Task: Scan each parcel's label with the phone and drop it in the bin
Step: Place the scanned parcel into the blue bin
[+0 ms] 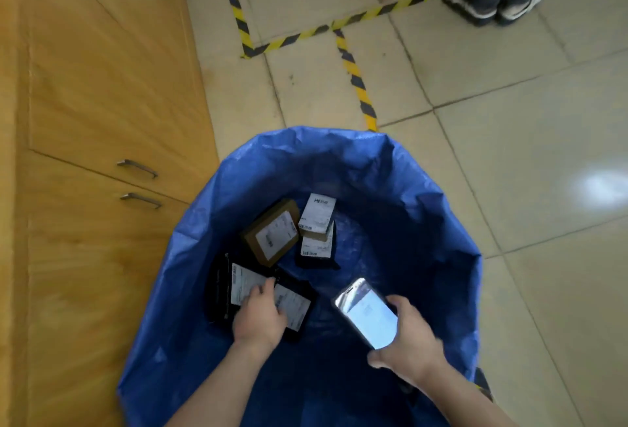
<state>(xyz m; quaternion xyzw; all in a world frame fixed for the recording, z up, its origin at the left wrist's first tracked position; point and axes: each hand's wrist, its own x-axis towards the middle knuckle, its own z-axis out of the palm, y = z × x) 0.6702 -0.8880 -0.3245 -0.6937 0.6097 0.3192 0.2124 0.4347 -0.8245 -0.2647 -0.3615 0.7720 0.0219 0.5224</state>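
Pale floor tiles (509, 121) fill the top and right of the frame. A wooden cabinet (85, 87) takes the left, and a blue bin (424, 222) of soft woven plastic gapes at lower centre.

The left hand (260, 316) reaches into the bin at lower centre-left, fingers loosely bent over a black parcel (299, 311) with its label face up. I cannot tell whether it holds, touches or merely hangs above that parcel. The right hand (411, 341) is curled round the phone (367, 313), lit screen up, over the bin's right side.

Outward from the left hand lie a second black pouch (219, 287) just to the left, a brown box (268, 239) above, and two small packets (317, 216) overlapping further up and right.

Five parcels therefore seem already dropped. No waiting parcel is in view, so the remainder cannot be judged.

The bin's mouth is wide and its rim slumps. The cabinet crowds its left edge, while open floor lies to the right. Striped tape (356, 80) and someone's shoes (492, 2) are well apart, at the upper right.
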